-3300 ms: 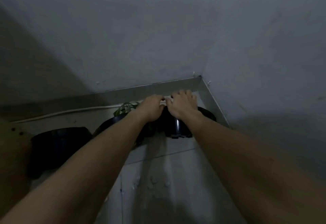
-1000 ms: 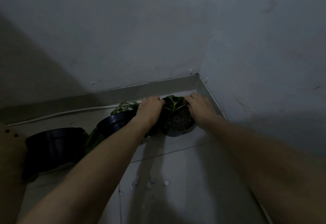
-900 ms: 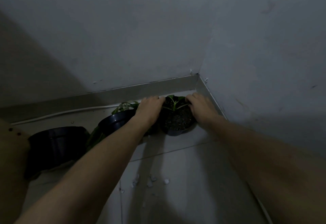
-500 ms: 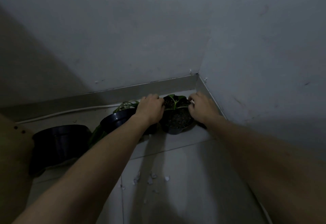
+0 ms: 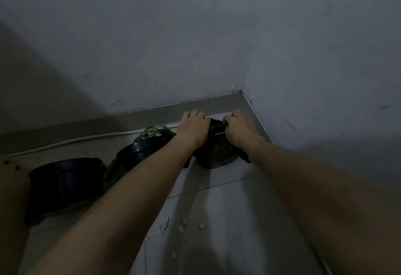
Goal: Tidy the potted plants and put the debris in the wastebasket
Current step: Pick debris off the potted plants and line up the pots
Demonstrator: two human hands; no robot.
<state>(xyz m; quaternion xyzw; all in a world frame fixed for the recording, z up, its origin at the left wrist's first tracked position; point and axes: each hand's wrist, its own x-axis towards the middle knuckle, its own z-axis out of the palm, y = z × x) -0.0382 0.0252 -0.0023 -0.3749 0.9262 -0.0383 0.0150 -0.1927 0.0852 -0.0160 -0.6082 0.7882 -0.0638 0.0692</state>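
Pots: three, black. Corner pot (image 5: 213, 155) dark soil, small green shoots; left hand (image 5: 193, 128) and right hand (image 5: 238, 130) fingers curled onto its rim.

Tiled floor (image 5: 234, 220): 3 black pots (image 5: 214, 155), white crumbs (image 5: 182, 227), cable (image 5: 86, 139).

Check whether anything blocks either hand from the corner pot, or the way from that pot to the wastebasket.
Nothing visible separates them: the left hand and right hand are already on the corner pot, one at each side over the plant. No wastebasket is in view, so that path cannot be judged; only small white bits lie on the floor nearby.
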